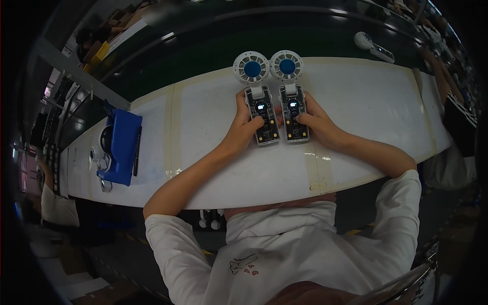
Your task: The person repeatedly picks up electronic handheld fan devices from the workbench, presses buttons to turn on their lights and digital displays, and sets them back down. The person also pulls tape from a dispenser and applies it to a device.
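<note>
Two handheld fans lie side by side over the white table, their round heads with blue centres almost touching. My left hand [247, 122] is wrapped round the body of the left handheld fan [262, 133], thumb on its dark circuit board. Round the right handheld fan [294, 131] my right hand [316, 121] is closed, its thumb also pressed on the board. Lit white digits show on both boards, and small yellow parts sit lower down. The front casing is off both bodies, so the boards lie bare. The fingers beneath are mostly hidden.
On the left of the white table [213, 178] stands a blue bin [124, 147] with a black pen [137, 151] beside it and white fan parts close by. Another handheld fan [373, 47] lies on the dark green belt [325, 30] beyond. Other people's arms show at both sides.
</note>
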Demonstrator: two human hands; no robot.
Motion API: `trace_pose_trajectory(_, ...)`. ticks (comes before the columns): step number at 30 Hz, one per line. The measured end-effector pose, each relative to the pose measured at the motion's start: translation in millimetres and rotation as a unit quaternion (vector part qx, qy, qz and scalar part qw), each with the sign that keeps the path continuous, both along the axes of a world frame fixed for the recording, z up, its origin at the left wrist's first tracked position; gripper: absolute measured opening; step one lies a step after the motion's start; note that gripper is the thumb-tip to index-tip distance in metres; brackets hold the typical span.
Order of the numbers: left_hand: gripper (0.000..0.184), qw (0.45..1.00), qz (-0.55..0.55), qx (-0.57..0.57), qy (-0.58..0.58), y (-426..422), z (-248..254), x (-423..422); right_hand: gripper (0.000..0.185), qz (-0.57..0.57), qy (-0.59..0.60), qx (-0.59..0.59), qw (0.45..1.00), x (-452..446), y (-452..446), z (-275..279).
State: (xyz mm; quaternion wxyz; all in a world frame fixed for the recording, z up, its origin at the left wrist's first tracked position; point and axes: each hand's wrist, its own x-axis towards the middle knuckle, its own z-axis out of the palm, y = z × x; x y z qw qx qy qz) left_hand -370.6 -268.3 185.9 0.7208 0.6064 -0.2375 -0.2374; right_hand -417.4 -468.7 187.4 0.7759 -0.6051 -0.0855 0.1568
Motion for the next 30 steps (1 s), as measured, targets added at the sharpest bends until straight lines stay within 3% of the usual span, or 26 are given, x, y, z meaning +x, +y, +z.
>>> trace_pose_trajectory(17,0.071,1.0,0.001,0.006,0.016,-2.0,6.9,-3.5,0.059,0.002,0.004,0.014,1.0,1.7,-3.4,-4.4)
trace_pose_trajectory(20,0.07,1.0,0.007,-0.008,-0.017,-2.7,-3.5,-0.8,0.074,-0.028,-0.087,-0.019,0.996,2.8,-0.5,-9.4)
trace_pose_trajectory(21,0.073,0.994,0.026,0.024,-0.104,-3.9,-6.4,-1.9,0.074,-0.033,-0.095,-0.019,0.995,2.6,1.4,-8.0)
trace_pose_trajectory(22,0.077,0.979,0.046,0.055,-0.193,-6.2,-8.3,-0.2,0.086,-0.049,-0.138,-0.057,0.988,2.8,3.4,-5.4)
trace_pose_trajectory(23,0.085,0.976,0.07,0.06,-0.196,-9.6,-9.6,4.8,0.099,-0.065,-0.18,-0.095,0.977,5.6,3.2,-3.4)
trace_pose_trajectory(24,0.085,0.975,0.067,0.057,-0.205,-14.6,-4.8,11.5,0.112,-0.073,-0.144,-0.138,0.977,16.6,-3.6,-8.4)
trace_pose_trajectory(26,0.079,0.964,0.164,0.153,-0.145,-23.2,4.3,31.8,0.109,-0.13,-0.188,-0.188,0.955,39.9,-5.9,-11.0)
trace_pose_trajectory(30,0.092,0.917,0.296,0.149,-0.222,-48.6,-25.1,114.6,0.098,-0.274,-0.226,-0.348,0.868,113.8,-12.2,-12.5)
